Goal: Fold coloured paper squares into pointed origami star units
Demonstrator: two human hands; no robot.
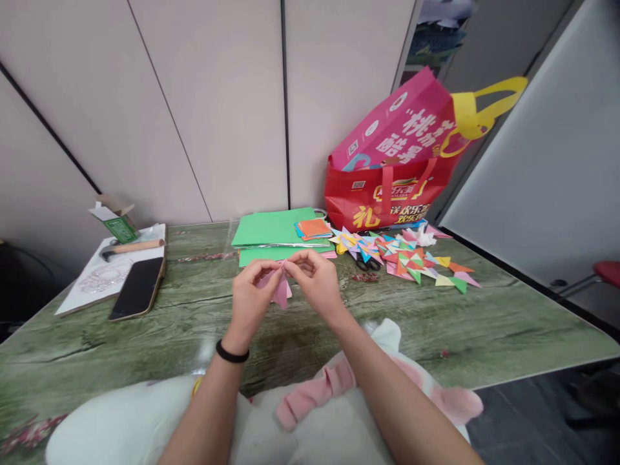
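Between my hands, above the table, is a small piece of folded pink paper [280, 295]. My left hand [252, 290] pinches its left side, and my right hand [312, 278] pinches its upper edge close to the left fingertips. The fingers partly cover the folds. Just beyond lies a stack of green paper [271, 227] with small orange paper squares [314, 228] on top. To the right of it spreads a pile of folded paper pieces [411, 259] in many colours, with black-handled scissors [368, 264] at its near side.
A red gift bag [382, 194] holding a pink bag [387, 123] stands at the back right. On the left are a phone [138, 289], a hammer [138, 246], a white board [77, 298] and a small green box [120, 226]. A white plush toy [271, 413] lies under my forearms.
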